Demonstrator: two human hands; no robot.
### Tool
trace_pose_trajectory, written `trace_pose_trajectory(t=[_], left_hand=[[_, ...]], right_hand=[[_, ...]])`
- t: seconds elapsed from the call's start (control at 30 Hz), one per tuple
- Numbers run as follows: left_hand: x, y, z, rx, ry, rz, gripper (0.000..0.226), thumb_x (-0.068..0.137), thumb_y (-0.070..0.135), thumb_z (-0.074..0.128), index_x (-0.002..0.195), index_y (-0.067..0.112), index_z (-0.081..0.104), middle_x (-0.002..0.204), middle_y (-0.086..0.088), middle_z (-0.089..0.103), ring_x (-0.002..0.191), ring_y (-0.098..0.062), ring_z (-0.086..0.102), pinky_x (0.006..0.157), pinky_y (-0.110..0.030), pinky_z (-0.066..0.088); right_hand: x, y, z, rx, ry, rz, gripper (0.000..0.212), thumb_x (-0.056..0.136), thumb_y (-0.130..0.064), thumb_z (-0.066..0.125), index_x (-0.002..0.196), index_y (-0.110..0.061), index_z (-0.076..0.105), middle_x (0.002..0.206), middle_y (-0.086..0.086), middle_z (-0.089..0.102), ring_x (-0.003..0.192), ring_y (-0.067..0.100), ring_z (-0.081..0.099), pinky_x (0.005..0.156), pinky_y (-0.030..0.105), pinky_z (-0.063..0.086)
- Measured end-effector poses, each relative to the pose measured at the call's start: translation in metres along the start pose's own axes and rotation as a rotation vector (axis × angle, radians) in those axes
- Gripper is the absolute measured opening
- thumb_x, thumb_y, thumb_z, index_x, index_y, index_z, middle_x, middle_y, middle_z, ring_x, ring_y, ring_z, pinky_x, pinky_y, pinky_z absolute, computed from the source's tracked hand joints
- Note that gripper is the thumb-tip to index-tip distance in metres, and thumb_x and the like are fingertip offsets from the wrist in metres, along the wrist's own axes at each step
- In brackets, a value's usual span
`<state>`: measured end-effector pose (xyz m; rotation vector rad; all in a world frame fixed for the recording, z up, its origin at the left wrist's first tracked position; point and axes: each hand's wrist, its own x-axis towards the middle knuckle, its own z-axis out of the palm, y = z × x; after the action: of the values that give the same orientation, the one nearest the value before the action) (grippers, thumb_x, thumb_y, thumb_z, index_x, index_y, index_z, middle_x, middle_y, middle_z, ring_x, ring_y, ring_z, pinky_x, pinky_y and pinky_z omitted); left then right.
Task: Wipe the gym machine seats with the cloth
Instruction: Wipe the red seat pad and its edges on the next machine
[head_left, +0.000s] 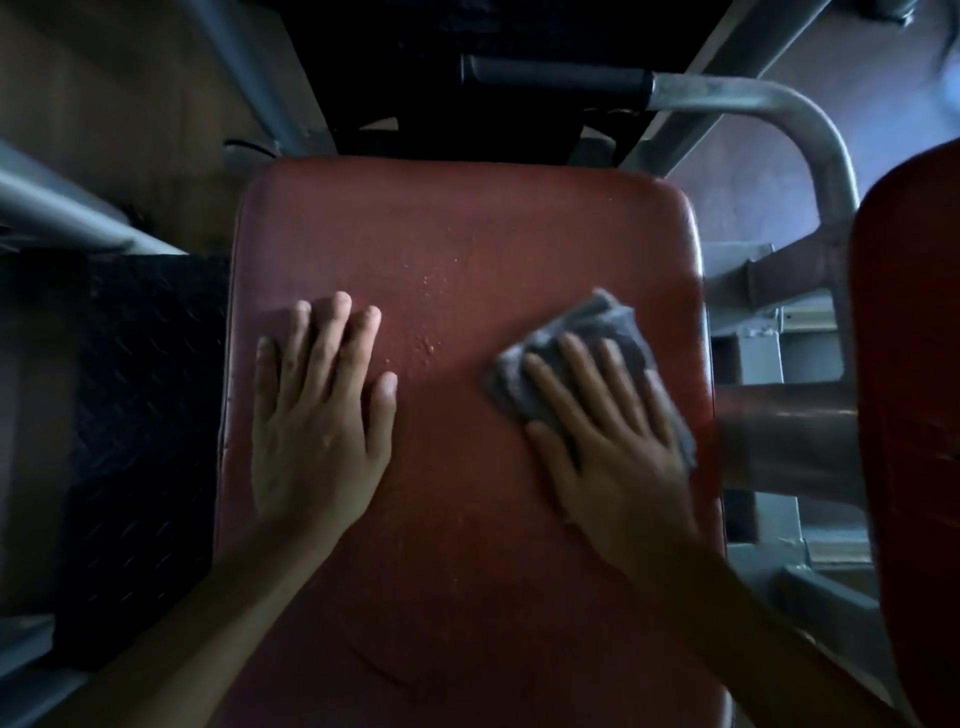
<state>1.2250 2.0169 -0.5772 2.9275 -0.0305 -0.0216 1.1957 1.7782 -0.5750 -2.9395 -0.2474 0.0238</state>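
Note:
A red padded seat (467, 249) of a gym machine fills the middle of the view, with small droplets near its centre. My left hand (322, 415) lies flat on the seat's left side, fingers spread, holding nothing. My right hand (608, 431) presses a crumpled grey cloth (597, 327) flat against the seat's right side, near the right edge. The cloth sticks out beyond my fingertips and under my palm.
A grey metal tube with a black grip (561, 78) curves past the seat's far end and down the right. A second red pad (909, 364) stands at the right edge. Black tread plate (130, 389) lies left of the seat. Grey frame bars (57, 208) cross the upper left.

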Motion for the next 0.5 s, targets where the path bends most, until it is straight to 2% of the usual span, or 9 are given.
trace_pose_trajectory(t=[0.03, 0.1, 0.17, 0.2, 0.27, 0.37, 0.43, 0.5], left_hand=[[0.0, 0.0, 0.0, -0.001, -0.005, -0.005, 0.054, 0.102, 0.041, 0.03, 0.152, 0.021, 0.028, 0.162, -0.001, 0.022, 0.151, -0.024, 0.012, 0.122, -0.049, 0.013], [0.0, 0.0, 0.001, 0.006, -0.008, 0.0, 0.054, 0.102, 0.041, 0.03, 0.152, 0.021, 0.028, 0.162, -0.001, 0.023, 0.151, -0.024, 0.011, 0.122, -0.049, 0.013], [0.0, -0.001, 0.001, 0.016, -0.002, 0.007, 0.054, 0.102, 0.041, 0.031, 0.152, 0.02, 0.029, 0.161, -0.002, 0.023, 0.151, -0.024, 0.012, 0.123, -0.049, 0.012], [0.0, -0.001, 0.001, 0.016, -0.002, 0.01, 0.054, 0.102, 0.041, 0.031, 0.152, 0.02, 0.029, 0.161, -0.002, 0.023, 0.151, -0.024, 0.012, 0.123, -0.049, 0.012], [0.0, -0.001, 0.001, 0.011, 0.0, 0.009, 0.054, 0.101, 0.04, 0.032, 0.152, 0.02, 0.03, 0.161, -0.002, 0.024, 0.151, -0.024, 0.013, 0.122, -0.049, 0.013], [0.001, 0.001, -0.001, 0.019, 0.002, 0.006, 0.054, 0.101, 0.039, 0.033, 0.151, 0.018, 0.033, 0.16, -0.003, 0.026, 0.15, -0.026, 0.015, 0.121, -0.05, 0.016], [0.002, 0.002, -0.002, 0.023, -0.001, 0.0, 0.054, 0.101, 0.039, 0.032, 0.151, 0.019, 0.033, 0.16, -0.002, 0.026, 0.151, -0.025, 0.014, 0.122, -0.05, 0.016], [0.001, 0.002, -0.001, 0.029, -0.01, -0.002, 0.054, 0.102, 0.04, 0.03, 0.151, 0.019, 0.031, 0.161, -0.002, 0.024, 0.151, -0.024, 0.012, 0.122, -0.049, 0.014]], right_hand=[[0.005, 0.017, -0.003, -0.003, 0.005, 0.058, 0.049, 0.104, -0.049, 0.036, 0.151, -0.036, 0.035, 0.161, -0.002, 0.029, 0.151, 0.024, 0.023, 0.124, 0.045, 0.015], [0.055, 0.036, -0.006, 0.039, 0.024, 0.288, 0.052, 0.103, -0.052, 0.028, 0.154, -0.039, 0.025, 0.165, -0.003, 0.019, 0.153, 0.024, 0.013, 0.124, 0.046, 0.007], [0.124, 0.032, -0.001, 0.114, 0.056, 0.519, 0.054, 0.103, -0.053, 0.024, 0.155, -0.042, 0.016, 0.167, -0.006, 0.007, 0.154, 0.021, 0.002, 0.124, 0.047, 0.001], [0.149, 0.018, 0.0, 0.111, 0.041, 0.544, 0.055, 0.103, -0.052, 0.023, 0.156, -0.041, 0.015, 0.167, -0.007, 0.005, 0.154, 0.021, -0.001, 0.123, 0.047, -0.001], [0.157, -0.013, 0.007, 0.112, 0.046, 0.373, 0.054, 0.103, -0.051, 0.024, 0.155, -0.039, 0.02, 0.167, -0.006, 0.011, 0.154, 0.022, 0.001, 0.124, 0.046, -0.002], [0.077, -0.029, 0.007, 0.071, 0.006, 0.012, 0.05, 0.104, -0.05, 0.031, 0.153, -0.038, 0.03, 0.163, -0.006, 0.024, 0.153, 0.022, 0.014, 0.125, 0.044, 0.008], [0.043, 0.003, -0.002, 0.013, -0.018, -0.015, 0.049, 0.105, -0.05, 0.032, 0.152, -0.038, 0.032, 0.162, -0.004, 0.027, 0.152, 0.023, 0.018, 0.124, 0.046, 0.014], [0.062, 0.037, -0.007, 0.014, -0.023, 0.166, 0.052, 0.104, -0.051, 0.028, 0.154, -0.038, 0.027, 0.164, -0.003, 0.022, 0.153, 0.025, 0.015, 0.123, 0.05, 0.011]])
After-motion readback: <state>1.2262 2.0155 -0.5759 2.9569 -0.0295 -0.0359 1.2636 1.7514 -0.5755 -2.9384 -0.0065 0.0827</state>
